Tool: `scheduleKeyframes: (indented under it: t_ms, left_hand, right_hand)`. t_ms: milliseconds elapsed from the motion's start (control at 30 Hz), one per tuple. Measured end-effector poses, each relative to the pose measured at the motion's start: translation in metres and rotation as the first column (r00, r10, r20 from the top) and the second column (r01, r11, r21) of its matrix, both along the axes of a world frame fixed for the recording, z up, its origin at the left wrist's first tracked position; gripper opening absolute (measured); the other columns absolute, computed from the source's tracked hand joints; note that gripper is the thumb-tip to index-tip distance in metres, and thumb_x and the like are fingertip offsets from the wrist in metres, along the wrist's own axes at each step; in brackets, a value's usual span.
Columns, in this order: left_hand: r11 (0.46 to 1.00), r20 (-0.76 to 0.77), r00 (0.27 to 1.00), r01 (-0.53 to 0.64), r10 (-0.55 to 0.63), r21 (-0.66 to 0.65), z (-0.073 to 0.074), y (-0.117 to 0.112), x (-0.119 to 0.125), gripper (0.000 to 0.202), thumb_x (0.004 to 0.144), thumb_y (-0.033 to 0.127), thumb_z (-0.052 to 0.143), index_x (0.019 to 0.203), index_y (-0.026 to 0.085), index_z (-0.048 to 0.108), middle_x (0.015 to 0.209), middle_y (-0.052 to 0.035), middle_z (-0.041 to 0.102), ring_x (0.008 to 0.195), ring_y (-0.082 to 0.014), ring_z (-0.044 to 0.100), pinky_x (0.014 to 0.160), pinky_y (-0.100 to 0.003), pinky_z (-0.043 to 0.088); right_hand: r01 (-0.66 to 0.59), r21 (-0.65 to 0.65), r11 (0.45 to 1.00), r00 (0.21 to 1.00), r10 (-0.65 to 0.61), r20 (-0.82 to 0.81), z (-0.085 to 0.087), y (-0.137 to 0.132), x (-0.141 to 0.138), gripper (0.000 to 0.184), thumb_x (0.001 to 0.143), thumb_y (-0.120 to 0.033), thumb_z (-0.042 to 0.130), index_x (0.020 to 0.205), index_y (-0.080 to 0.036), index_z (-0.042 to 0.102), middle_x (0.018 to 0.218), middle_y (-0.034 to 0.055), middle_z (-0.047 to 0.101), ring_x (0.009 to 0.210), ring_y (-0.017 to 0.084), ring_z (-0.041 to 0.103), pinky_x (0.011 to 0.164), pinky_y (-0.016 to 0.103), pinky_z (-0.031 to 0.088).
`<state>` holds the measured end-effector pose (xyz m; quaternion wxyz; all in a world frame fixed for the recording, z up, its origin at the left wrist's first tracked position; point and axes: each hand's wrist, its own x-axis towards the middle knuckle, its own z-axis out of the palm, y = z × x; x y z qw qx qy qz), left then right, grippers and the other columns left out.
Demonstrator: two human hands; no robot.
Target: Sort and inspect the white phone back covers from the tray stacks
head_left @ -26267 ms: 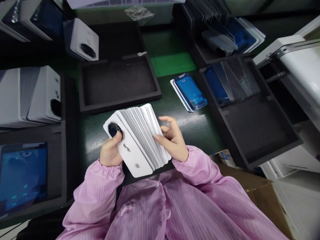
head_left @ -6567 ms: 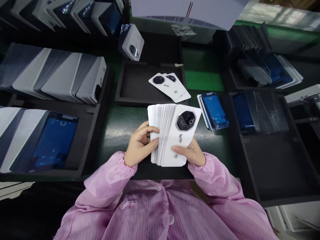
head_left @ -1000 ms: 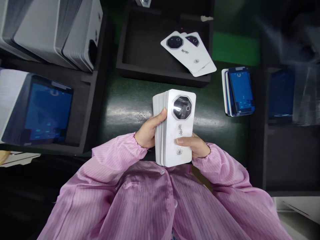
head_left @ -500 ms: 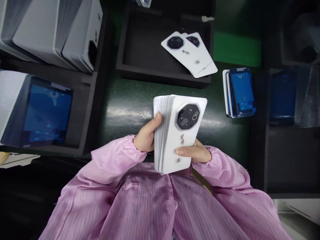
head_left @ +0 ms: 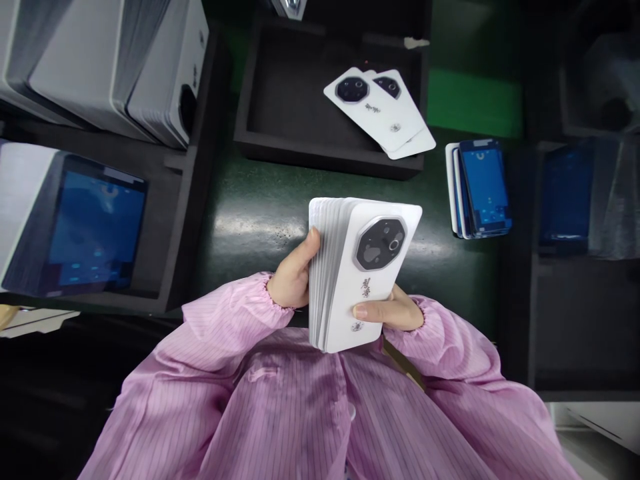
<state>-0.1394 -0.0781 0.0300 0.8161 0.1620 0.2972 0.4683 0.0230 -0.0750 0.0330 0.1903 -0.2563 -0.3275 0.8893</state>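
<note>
Between my hands, in front of my chest, is a fanned stack of white phone-shaped cards (head_left: 345,280), printed with a dark octagonal camera on the top face. My left hand (head_left: 295,270) is closed around the stack's left edge, its thumb along the layered sides. My right hand (head_left: 393,308) grips the lower right, thumb pressed flat on the front card and fingers hidden behind. Beyond them, a few loose white cards (head_left: 385,120) of the same print overlap on the near right rim of a black tray (head_left: 320,157).
At right on the green table (head_left: 260,193) lies a small pile of blue-screened cards (head_left: 484,190). Left, a black divided box (head_left: 193,167) holds many white cards (head_left: 90,60) and blue-faced ones (head_left: 97,230). Another dark box (head_left: 515,320) stands at right.
The stack's top edge has fanned slightly wider, its front card tipping a little to the right and down. Both hands keep nearly the same place and hold.
</note>
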Motion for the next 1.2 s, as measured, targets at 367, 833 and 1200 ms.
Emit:
scheduleKeyframes:
  t_ms: [367, 833, 1200]
  left_hand:
    - [1.000, 0.022, 1.000, 0.009, -0.009, 0.006, -0.0036, -0.0029, -0.0008, 0.064, 0.077, 0.075, 0.042, 0.109, 0.024, 0.063, 0.105, -0.0040, 0.070, 0.122, -0.0369, 0.052, 0.090, -0.049, 0.051]
    - [0.999, 0.032, 0.999, 0.033, -0.033, 0.009, -0.0029, -0.0051, -0.0007, 0.050, 0.073, 0.063, 0.052, 0.098, 0.022, 0.067, 0.093, -0.0036, 0.074, 0.116, -0.0388, 0.057, 0.089, -0.052, 0.051]
    - [1.000, -0.018, 0.999, -0.031, 0.031, 0.005, -0.0058, -0.0069, 0.0007, 0.048, 0.073, 0.061, 0.050, 0.095, 0.022, 0.067, 0.094, -0.0035, 0.073, 0.116, -0.0390, 0.056, 0.089, -0.051, 0.051]
  right_hand:
    - [-0.043, 0.026, 0.999, 0.999, 0.043, -0.014, -0.0003, 0.0023, 0.0013, 0.028, 0.076, -0.024, 0.071, 0.102, -0.015, 0.067, 0.092, 0.0053, 0.073, 0.080, 0.018, 0.070, 0.068, 0.027, 0.058]
    - [-0.050, 0.033, 0.998, 0.999, 0.050, 0.000, 0.0011, 0.0017, 0.0023, 0.029, 0.075, -0.025, 0.072, 0.101, -0.015, 0.066, 0.090, 0.0046, 0.073, 0.082, 0.018, 0.069, 0.071, 0.028, 0.057]
    - [-0.045, 0.038, 0.998, 0.998, 0.044, 0.039, 0.0001, 0.0008, 0.0025, 0.033, 0.072, -0.028, 0.075, 0.100, -0.014, 0.066, 0.093, 0.0057, 0.072, 0.082, 0.018, 0.068, 0.073, 0.030, 0.057]
